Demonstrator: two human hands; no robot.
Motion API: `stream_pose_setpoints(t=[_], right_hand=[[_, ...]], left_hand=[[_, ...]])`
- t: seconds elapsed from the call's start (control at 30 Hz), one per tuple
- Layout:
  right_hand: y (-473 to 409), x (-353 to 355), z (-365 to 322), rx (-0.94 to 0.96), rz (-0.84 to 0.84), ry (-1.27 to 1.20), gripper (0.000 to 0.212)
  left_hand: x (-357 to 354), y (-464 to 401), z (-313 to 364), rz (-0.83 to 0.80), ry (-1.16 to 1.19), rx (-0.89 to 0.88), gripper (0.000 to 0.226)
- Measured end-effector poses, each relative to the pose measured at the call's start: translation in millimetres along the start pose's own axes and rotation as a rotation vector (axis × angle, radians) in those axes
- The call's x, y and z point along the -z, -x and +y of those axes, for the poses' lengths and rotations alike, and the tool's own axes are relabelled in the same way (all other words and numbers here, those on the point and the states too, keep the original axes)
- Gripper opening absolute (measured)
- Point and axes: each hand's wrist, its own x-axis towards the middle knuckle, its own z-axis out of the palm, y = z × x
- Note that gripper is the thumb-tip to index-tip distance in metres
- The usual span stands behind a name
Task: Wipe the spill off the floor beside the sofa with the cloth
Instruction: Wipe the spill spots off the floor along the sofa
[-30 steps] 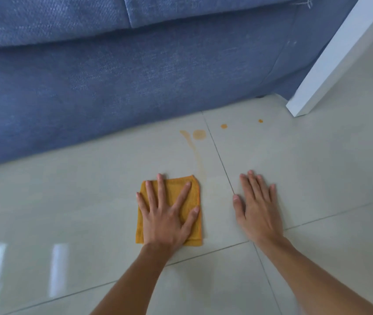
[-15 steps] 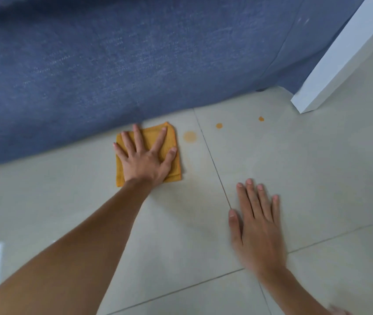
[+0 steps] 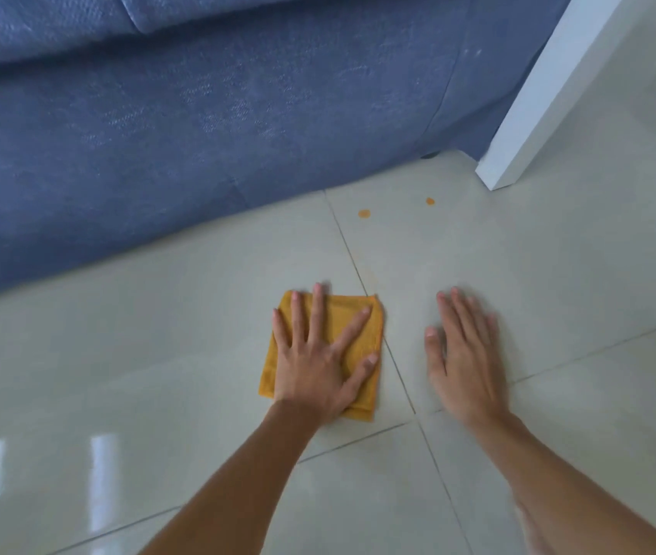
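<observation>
A folded orange cloth lies flat on the pale tiled floor, just left of a tile joint. My left hand presses down on it with fingers spread. My right hand rests flat on the tile to the right of the cloth, fingers apart, holding nothing. Two small orange spill drops sit farther away on the floor, close to the blue sofa. A faint yellowish smear runs along the joint between the drops and the cloth.
The sofa's fabric front fills the upper left and reaches down to the floor. A white post or furniture leg stands at the upper right beside the sofa's corner. Glossy tiles reflect light at the lower left.
My left hand has dragged the cloth back from the sofa's base toward me and to the right. The larger spill spot and streak are gone; two small drops remain.
</observation>
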Motion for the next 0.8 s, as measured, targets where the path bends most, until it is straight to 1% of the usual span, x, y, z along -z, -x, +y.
stream_pose_setpoints(t=[0.07,0.13,0.17,0.23,0.3,0.37,0.43,0.53,0.63,0.7,0.8], right_hand=[[-8,3,10,-0.054,-0.089,0.101,0.062],[-13,0,16,-0.077,-0.17,0.174,0.061],[-14,-3,17,-0.08,-0.184,0.204,0.062],[-13,-9,17,-0.086,-0.162,0.238,0.066],[-11,-14,17,-0.095,-0.13,0.243,0.065],[-11,-17,19,-0.096,-0.1,0.241,0.063],[-10,-18,20,-0.083,-0.069,0.229,0.061],[-11,-21,22,-0.072,-0.07,0.228,0.06],[-12,-17,23,-0.061,-0.091,0.189,0.062],[-12,-11,23,-0.065,-0.055,0.051,0.062],[-13,0,25,-0.107,0.027,-0.245,0.055]], left_hand=[[1,25,-11,0.007,-0.013,0.03,0.066],[3,36,-27,-0.002,-0.028,0.096,0.066],[5,35,-35,-0.007,-0.037,0.139,0.067],[7,22,-48,-0.018,-0.037,0.238,0.069],[9,-4,-59,-0.019,-0.023,0.33,0.071],[10,-41,-69,-0.021,-0.021,0.383,0.072],[11,-86,-72,-0.031,-0.014,0.395,0.072],[10,-153,-55,-0.054,-0.003,0.347,0.073],[9,-183,-21,-0.072,-0.019,0.227,0.073],[7,-174,6,-0.079,-0.016,0.121,0.072],[0,-131,46,-0.075,0.003,-0.018,0.069]])
